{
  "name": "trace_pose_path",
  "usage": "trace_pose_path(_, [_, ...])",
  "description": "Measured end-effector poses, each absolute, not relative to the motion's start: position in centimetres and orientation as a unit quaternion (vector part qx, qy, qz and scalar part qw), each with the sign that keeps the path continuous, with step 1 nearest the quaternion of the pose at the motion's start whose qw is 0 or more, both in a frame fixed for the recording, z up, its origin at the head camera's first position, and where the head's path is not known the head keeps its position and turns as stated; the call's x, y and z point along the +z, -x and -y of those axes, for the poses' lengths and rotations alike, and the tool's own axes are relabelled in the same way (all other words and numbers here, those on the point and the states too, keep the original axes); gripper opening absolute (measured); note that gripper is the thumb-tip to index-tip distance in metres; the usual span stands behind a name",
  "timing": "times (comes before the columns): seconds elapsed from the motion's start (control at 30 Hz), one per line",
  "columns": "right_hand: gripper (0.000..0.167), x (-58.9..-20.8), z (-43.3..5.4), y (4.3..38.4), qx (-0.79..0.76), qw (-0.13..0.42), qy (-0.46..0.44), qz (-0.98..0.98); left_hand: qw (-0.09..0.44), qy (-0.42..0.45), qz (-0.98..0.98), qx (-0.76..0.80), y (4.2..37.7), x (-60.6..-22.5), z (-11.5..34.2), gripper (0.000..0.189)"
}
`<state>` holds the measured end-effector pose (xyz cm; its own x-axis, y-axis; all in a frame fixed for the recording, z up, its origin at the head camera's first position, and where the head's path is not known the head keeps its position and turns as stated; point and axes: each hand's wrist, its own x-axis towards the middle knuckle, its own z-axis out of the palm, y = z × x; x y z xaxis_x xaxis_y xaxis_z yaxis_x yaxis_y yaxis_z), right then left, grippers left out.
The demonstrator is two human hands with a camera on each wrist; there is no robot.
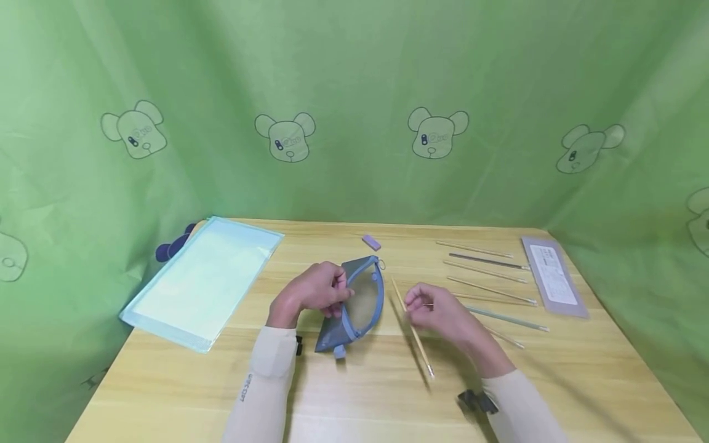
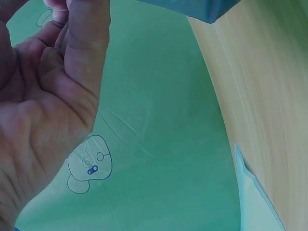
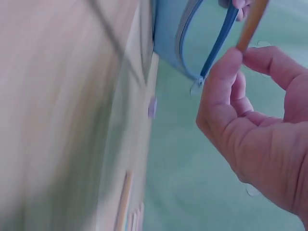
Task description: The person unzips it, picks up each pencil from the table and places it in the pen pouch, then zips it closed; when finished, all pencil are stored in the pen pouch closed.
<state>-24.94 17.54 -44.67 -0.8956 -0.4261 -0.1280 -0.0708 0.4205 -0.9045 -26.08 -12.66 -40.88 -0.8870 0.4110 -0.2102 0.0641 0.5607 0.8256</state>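
A blue zip pencil pouch stands with its mouth spread wide, facing right. My left hand pinches the near-left edge of that mouth; in the left wrist view its curled fingers show, with a corner of the pouch above. Right of the pouch, my right hand pinches a slim wooden pencil between thumb and forefinger. The pencil slants over the table, its pale, eraser-like end toward me. The right wrist view shows the pinch close up, with the pouch's zip edge beyond.
Several more pencils lie in a loose row at the right, beside a lilac packet with a white label. A small purple eraser lies behind the pouch. On the left lies a pale blue zip folder, with a dark purple object behind it.
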Motion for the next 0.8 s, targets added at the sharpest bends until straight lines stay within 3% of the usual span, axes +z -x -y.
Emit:
trace_pose_path(0.27, [0.026,-45.7,-14.0,27.8,-0.581,0.266,0.092,-0.764,0.195,-0.145,-0.863,0.442,26.0,-40.9,12.1,0.026])
trace_pose_path(0.8, [0.009,-46.1,-8.2,30.5,-0.634,0.209,0.028,-0.744,0.203,-0.159,-0.853,0.453,26.3,-41.5,11.3,0.022])
